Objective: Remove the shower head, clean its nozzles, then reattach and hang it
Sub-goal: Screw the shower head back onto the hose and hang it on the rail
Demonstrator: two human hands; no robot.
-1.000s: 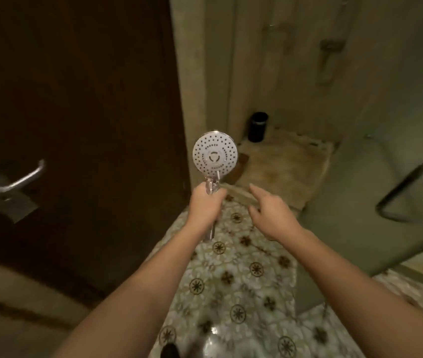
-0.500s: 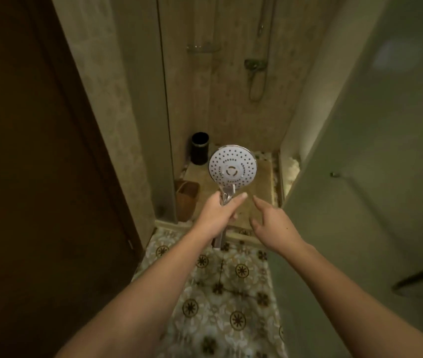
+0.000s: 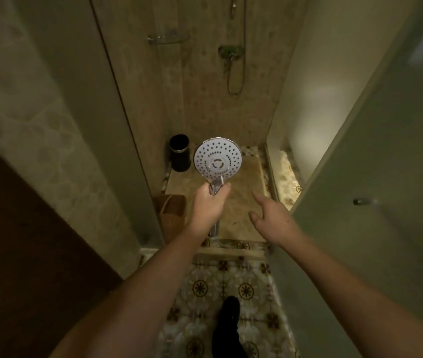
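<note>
Here we hold the shower head (image 3: 218, 159) near the centre of the frame, its round white nozzle face turned toward us and its chrome handle running down through the left hand (image 3: 209, 206). That hand is clenched round the handle just below the face, thumb tip lying against the chrome, and the handle's lower end pokes out beneath the wrist. No hose is joined to that end, as far as we can see.

The right hand (image 3: 273, 219) hangs just to the right of the left one, apart from the head, fingers loose and slightly spread, grasping nothing.

Beyond the hands, in the upper middle of the frame, lies the shower stall. A hose (image 3: 241, 55) drops down the back wall and loops below the mixer (image 3: 231, 51). A small corner shelf (image 3: 168, 39) sits up and left of the mixer. On the stall floor, just left of the head in the picture, stands a black bin (image 3: 179, 156), and below it, at the stall's left edge, a brown basket (image 3: 173, 215).

A frosted glass door (image 3: 375, 202) fills the right side of the frame, with a small knob (image 3: 359, 201) on it. Patterned tiles (image 3: 246, 288) cover the floor at the lower centre, where a dark foot (image 3: 227, 321) shows. A dark wooden door (image 3: 11, 254) takes the lower left
</note>
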